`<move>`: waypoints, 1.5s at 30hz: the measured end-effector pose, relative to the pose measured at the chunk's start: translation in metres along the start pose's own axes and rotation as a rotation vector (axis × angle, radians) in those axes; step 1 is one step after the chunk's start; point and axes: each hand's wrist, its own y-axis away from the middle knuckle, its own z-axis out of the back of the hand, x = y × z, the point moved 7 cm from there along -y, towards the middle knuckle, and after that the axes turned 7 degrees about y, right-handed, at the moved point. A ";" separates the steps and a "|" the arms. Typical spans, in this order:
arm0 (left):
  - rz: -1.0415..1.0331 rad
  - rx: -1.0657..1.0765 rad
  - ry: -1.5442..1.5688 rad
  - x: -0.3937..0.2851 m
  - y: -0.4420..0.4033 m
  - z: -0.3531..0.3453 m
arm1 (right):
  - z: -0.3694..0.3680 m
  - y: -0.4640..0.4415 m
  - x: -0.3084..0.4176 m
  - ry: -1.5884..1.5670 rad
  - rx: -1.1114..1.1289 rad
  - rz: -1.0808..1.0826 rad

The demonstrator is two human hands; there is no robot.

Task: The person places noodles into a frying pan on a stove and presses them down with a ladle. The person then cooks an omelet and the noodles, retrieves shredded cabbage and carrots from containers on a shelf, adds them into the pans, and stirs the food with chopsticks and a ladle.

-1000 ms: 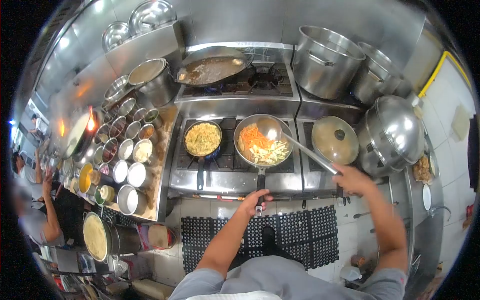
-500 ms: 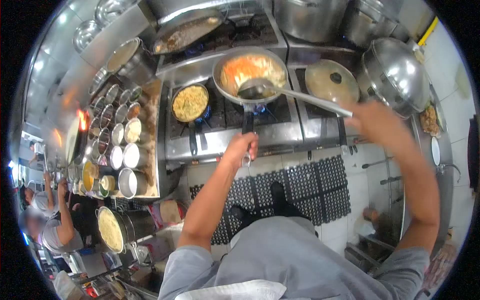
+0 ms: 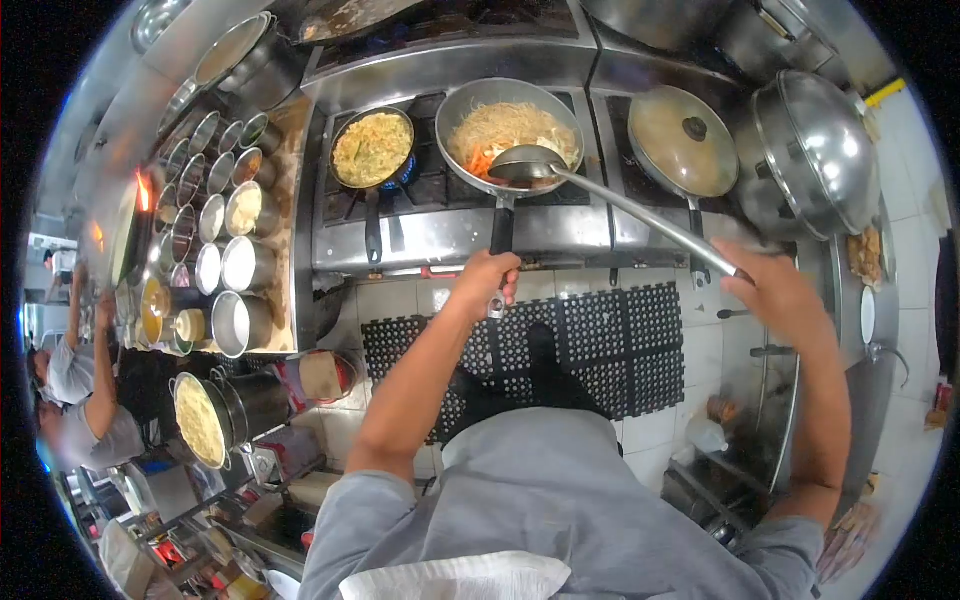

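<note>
My left hand [image 3: 488, 284] is wrapped round the black handle of a deep frying pan [image 3: 455, 105] on the stove. In that pan lie pale noodles [image 3: 505, 125] with orange shreds that look like carrot and some white pieces. My right hand [image 3: 775, 292] grips the end of a long metal ladle [image 3: 640, 212]. The ladle's bowl rests among the food at the pan's near side, its inside hidden from me. Left of this pan, a smaller frying pan [image 3: 372, 225] holds a yellow egg-like omelette [image 3: 374, 150] over a blue flame.
A lidded pan [image 3: 683, 140] and a large domed steel pot [image 3: 820, 150] stand to the right. Several metal tins [image 3: 240, 325] of ingredients line the left counter. A big pot [image 3: 250, 405] stands below them. Further left, co-workers [image 3: 95, 430] work near a flame. A black mat [image 3: 620, 350] covers the floor.
The noodles in the pan have shifted, with the orange shreds now near the ladle. My right hand and the ladle have come lower. The whole view has tilted slightly.
</note>
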 end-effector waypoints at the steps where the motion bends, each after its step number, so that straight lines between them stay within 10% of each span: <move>1: -0.004 0.017 0.030 0.003 -0.008 0.001 | -0.012 -0.002 -0.006 -0.010 0.012 -0.062; 26: 0.022 -0.030 0.385 0.047 -0.025 0.006 | -0.207 -0.041 0.013 -0.276 -0.046 -0.265; 40: 0.014 -0.063 0.321 0.061 -0.041 0.002 | -0.148 -0.032 0.025 -0.151 -0.122 -0.304; 45: -0.028 -0.092 0.296 0.056 -0.038 -0.005 | -0.167 -0.012 0.026 -0.572 0.124 -0.349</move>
